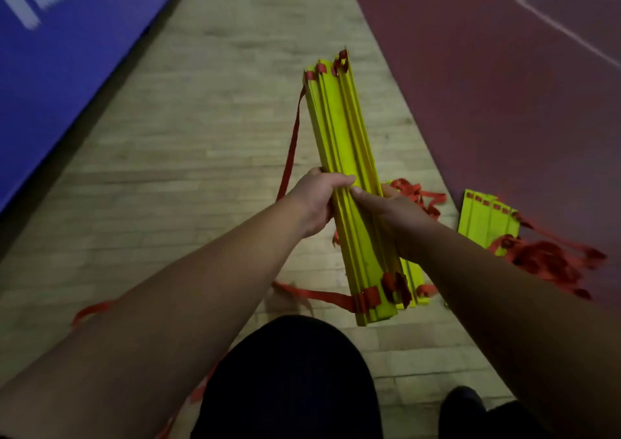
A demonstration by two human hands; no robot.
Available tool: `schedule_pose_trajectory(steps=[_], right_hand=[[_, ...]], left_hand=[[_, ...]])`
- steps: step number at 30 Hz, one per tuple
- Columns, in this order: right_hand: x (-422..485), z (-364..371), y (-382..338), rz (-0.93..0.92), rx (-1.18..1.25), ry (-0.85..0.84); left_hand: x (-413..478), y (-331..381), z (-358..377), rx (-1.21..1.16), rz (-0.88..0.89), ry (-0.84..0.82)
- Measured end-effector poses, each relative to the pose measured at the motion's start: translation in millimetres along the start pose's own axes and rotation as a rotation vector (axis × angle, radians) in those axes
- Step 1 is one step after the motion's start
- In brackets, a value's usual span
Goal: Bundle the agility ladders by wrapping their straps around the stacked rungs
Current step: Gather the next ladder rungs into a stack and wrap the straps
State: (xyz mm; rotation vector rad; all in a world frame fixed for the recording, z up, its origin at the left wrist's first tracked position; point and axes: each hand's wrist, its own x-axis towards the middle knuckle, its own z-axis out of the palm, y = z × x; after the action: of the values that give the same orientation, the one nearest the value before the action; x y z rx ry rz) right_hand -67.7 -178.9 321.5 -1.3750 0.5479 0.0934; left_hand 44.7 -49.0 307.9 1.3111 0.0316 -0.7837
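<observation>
Left hand (316, 200) and right hand (386, 210) both gripped the stacked yellow rungs (346, 143); a red strap (292, 143) hung loose.

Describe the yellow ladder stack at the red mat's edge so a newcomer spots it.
Start at the dark red mat right of the wooden floor. At its near edge lies a stack of yellow rungs beside a heap of red straps. Unlike the held stack, no hand touches it.
</observation>
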Motion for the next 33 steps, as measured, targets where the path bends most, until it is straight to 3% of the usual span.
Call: schedule_pose_trajectory(steps=[6,13,17,22,26,33], right_hand=[[-68.4,6.6,-48.1,-0.127,0.121,0.004],[-124.9,12.9,-52.2,-0.196,0.201,0.0],[-126.3,15.3,-42.2,-0.203,0.089,-0.036],[-109.9,4.1,-41.1,-0.085,0.028,-0.073],[-93.1,-4.8,-50.3,-0.051,0.051,0.036],[-74.9,-5.9,-50.4,-0.107,0.085,0.037]], left_hand=[[-69.1,57.9,45.1,0.204,0.129,0.093],[-113.3,65.5,66.9,0.05,0.171,0.008],[-114.9,47.0,67.2,-0.067,0.185,-0.004],[-101.4,32.0,49.5,-0.154,0.168,-0.024],[-89.5,44.2,41.3,-0.12,0.199,0.027],[-73.2,50.9,31.7,-0.067,0.195,0.035]])
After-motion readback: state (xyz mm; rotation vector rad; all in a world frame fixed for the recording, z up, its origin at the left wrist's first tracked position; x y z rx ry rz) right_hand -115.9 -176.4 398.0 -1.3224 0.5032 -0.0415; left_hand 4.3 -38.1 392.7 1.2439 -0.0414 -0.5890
